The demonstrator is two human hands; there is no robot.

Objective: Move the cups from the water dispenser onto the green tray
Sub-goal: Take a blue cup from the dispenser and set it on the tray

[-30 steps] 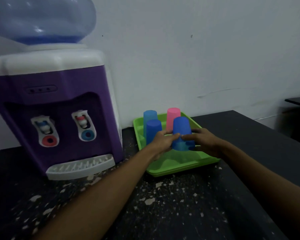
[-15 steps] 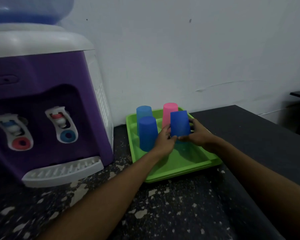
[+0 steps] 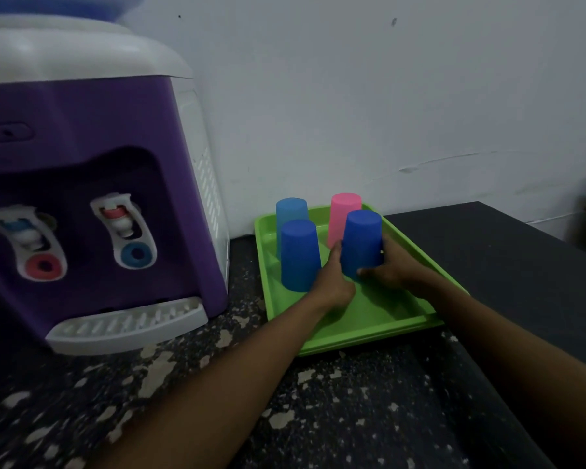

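A green tray (image 3: pixel 369 319) lies on the dark counter, right of the purple water dispenser (image 3: pixel 92 198). Upside down on it stand a light blue cup (image 3: pixel 291 211), a pink cup (image 3: pixel 344 211) and a dark blue cup (image 3: pixel 300 255). A second dark blue cup (image 3: pixel 362 242), also upside down, sits between my two hands over the tray's middle. My left hand (image 3: pixel 334 282) presses its left side and my right hand (image 3: pixel 389 269) wraps its right side and rim. Its rim is hidden by my fingers.
The dispenser's white drip tray (image 3: pixel 126 324) juts out at the front and holds nothing. The counter (image 3: pixel 318 418) is dark with pale chipped spots. A white wall rises right behind the tray. The counter's right edge drops off at the far right.
My hands have carried the dark blue cup a little further back on the tray, closer to the pink cup. The camera has shifted closer and to the right.
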